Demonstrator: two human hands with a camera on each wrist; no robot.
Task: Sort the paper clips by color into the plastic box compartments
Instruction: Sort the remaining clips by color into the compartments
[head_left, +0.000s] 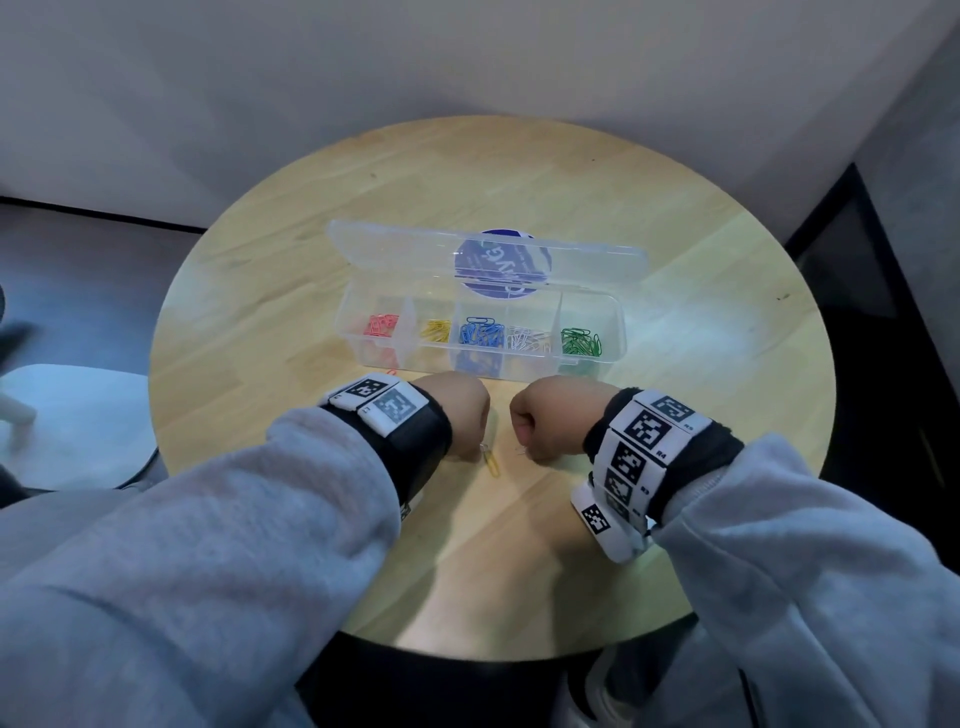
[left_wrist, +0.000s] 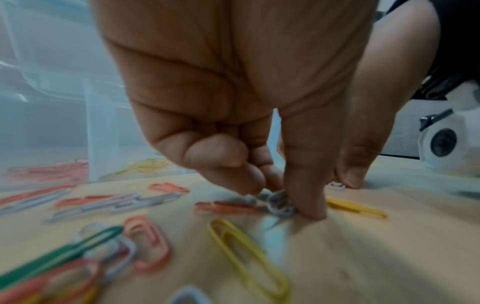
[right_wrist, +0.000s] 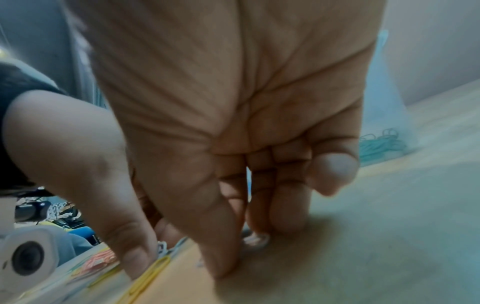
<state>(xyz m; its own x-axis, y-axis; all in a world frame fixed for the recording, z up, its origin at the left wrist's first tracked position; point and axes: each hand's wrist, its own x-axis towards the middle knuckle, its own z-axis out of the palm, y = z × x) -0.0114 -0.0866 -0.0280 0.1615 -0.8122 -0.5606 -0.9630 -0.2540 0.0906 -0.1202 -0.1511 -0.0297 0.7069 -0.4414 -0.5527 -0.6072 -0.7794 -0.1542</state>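
Mid-sort, pickup step. Our left hand (left_wrist: 233, 115) pinches white clip (left_wrist: 279, 202) off table (head_left: 675, 312); our right hand (right_wrist: 233, 144) pinches another white clip (right_wrist: 255, 239). Box (head_left: 618, 332) lies open just beyond, colours already separated. Next, we judge: lift, drop into white compartment. Loose clips (left_wrist: 145, 242) remain.

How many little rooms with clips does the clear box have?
5 in the plastic box, left to right: red, yellow, blue, white, green.

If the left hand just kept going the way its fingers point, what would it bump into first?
The left hand points down, fingertips already on a white paper clip on the table. It would likely meet the tabletop at once.
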